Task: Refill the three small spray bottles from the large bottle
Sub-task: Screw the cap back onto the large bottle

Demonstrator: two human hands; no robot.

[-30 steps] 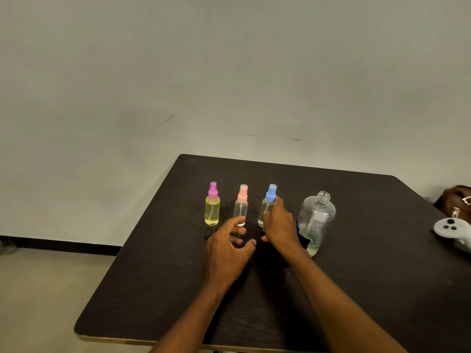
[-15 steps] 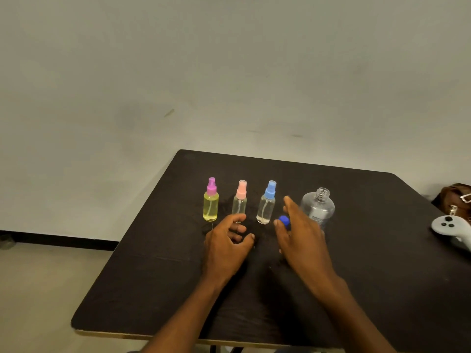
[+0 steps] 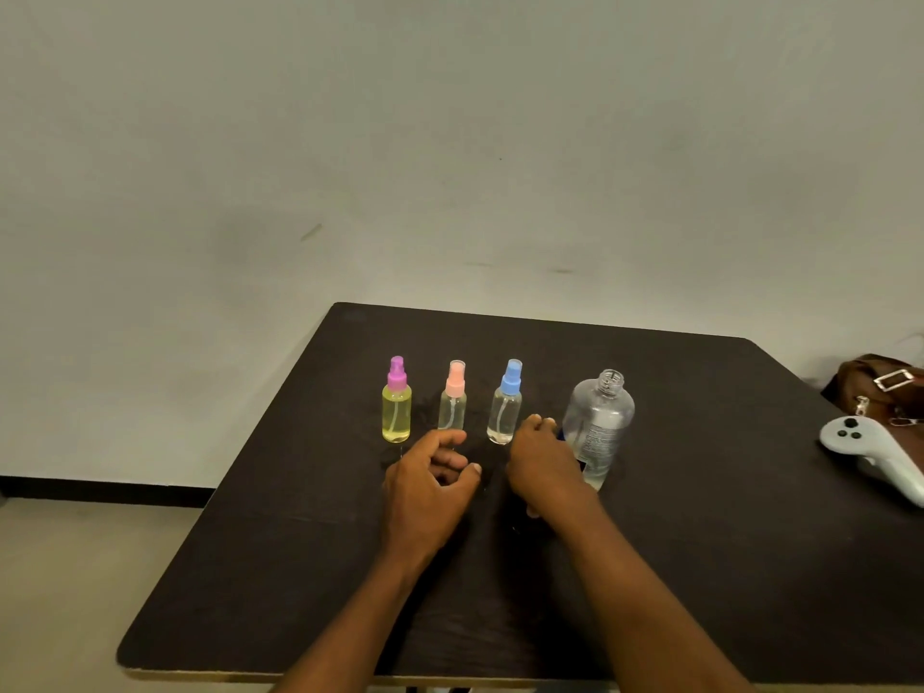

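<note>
Two loosely curled hands, left hand [image 3: 430,485] beside right hand [image 3: 542,465].

The left forearm [image 3: 360,617] and right forearm [image 3: 650,592] are bare, reach forward and converge slightly. The left hand [image 3: 430,487] lies back upward, with its fingers [image 3: 447,436] loosely curled, the thumb spread to their right and nothing in the gap between. The right hand [image 3: 542,467] sits just right of that thumb without touching it, back upward, knuckles sharply bent. What lies under its fingertips is hidden.
</note>
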